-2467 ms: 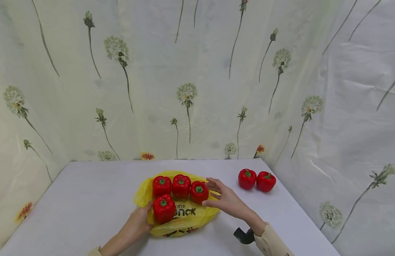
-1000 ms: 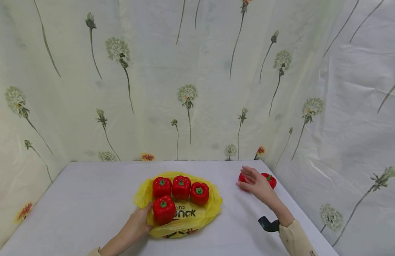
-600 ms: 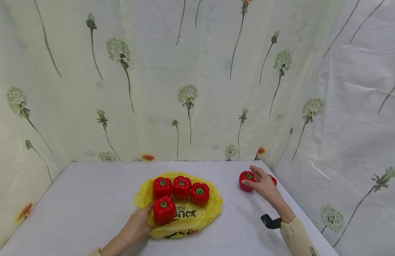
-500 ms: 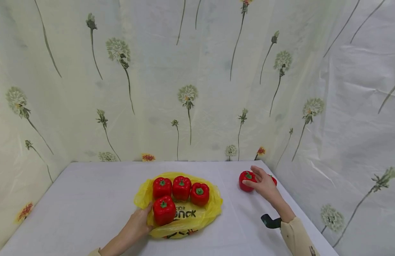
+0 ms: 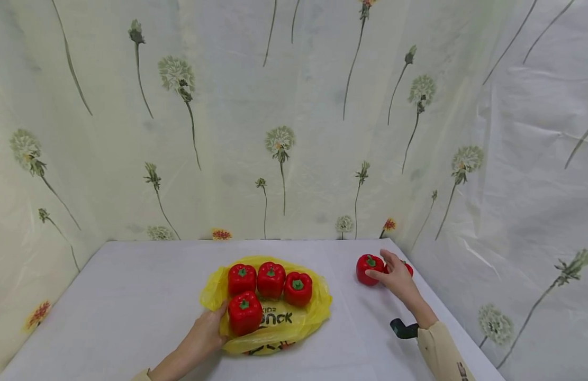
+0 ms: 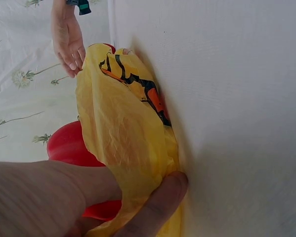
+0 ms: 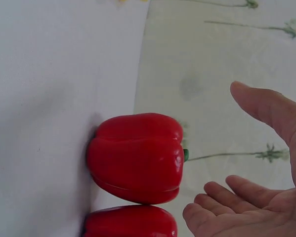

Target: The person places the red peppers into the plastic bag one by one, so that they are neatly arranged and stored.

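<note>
Four red bell peppers with green stems stand in an opened yellow plastic bag (image 5: 300, 323) on the table; the front pepper (image 5: 245, 315) is nearest my left hand (image 5: 205, 330). That hand grips the bag's left edge, its thumb (image 6: 157, 205) on the outer side of the plastic. Over two more bell peppers at the table's right is my right hand (image 5: 400, 283), thumb and fingers spread apart and holding nothing. The left one of this pair (image 7: 138, 158) shows below the hand, apart from the fingertips. Its neighbour (image 7: 130, 222) is partly hidden by the hand in the head view.
A white table (image 5: 132, 301) lies under everything. A curtain (image 5: 313, 132) printed with dandelions hangs behind it and along the sides. A dark band (image 5: 403, 329) is worn at the right wrist.
My right hand has moved from beside the rightmost pepper in the bag to above the pair on the right, lately shifting slightly further right. My left hand keeps its grip on the bag.
</note>
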Available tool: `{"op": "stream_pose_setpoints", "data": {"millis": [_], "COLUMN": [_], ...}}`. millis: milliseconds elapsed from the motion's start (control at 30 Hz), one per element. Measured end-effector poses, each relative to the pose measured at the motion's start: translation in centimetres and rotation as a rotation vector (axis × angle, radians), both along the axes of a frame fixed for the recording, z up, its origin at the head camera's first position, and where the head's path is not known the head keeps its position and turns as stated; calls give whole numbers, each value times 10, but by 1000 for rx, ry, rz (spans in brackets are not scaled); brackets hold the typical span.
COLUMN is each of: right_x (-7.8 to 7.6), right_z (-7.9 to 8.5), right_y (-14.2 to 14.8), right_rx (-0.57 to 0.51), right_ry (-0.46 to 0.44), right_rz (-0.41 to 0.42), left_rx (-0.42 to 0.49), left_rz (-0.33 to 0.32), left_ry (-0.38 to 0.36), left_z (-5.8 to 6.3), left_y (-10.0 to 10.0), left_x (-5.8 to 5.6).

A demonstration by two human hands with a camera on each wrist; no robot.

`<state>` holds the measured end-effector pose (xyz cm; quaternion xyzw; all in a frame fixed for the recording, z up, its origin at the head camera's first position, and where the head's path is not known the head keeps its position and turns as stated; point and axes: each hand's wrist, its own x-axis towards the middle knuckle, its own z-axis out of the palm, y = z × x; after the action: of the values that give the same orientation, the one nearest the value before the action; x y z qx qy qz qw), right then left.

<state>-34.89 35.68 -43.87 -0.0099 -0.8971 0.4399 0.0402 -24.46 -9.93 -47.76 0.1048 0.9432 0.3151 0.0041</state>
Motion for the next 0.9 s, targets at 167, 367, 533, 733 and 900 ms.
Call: {"op": "stream_pose_setpoints", "data": {"millis": [167, 367, 533, 733, 900], "right_x": [-5, -13, -18, -23, -27], "right_z": [-6, -15, -22, -28, -33], "right_y": [2, 4, 4, 3, 0], "right_rx": [4, -22, 3, 48, 104], "right_ry": [-15, -35, -37, -25, -7], "right_rz": [-7, -15, -29, -48, -81], "left_rx": [-8, -6, -5, -14, -12], "left_rz": [4, 7, 18, 12, 16], "left_ry": [-4, -9, -28, 4, -11], "left_z": [-1, -3, -4, -3, -2], "left_y": [0, 0, 0, -1, -1], "left_x": [-1, -1, -2, -1, -1]}}
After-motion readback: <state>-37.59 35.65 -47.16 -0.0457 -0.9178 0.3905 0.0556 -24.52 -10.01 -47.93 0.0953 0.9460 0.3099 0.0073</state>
